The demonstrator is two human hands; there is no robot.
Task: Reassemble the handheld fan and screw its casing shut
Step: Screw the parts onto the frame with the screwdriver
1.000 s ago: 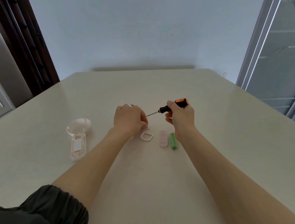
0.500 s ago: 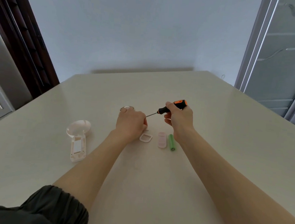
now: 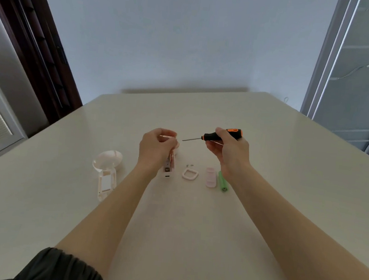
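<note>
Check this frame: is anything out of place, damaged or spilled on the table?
Nothing stands out. The loose parts lie apart on the beige table: white fan shell half, white D-shaped ring, pale pink cover, green cylindrical battery. That suits mid-assembly.

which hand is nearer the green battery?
Right. The right hand holds the screwdriver just above the green battery; the left hand is further left, past the other parts.

screwdrivers: one (image 3: pixel 221 136)
batteries: one (image 3: pixel 223 181)
fan shells: two (image 3: pixel 107 174) (image 3: pixel 169 164)
pink covers: one (image 3: pixel 211 177)
loops: one (image 3: pixel 190 174)
hands: two (image 3: pixel 155 147) (image 3: pixel 230 152)
</note>
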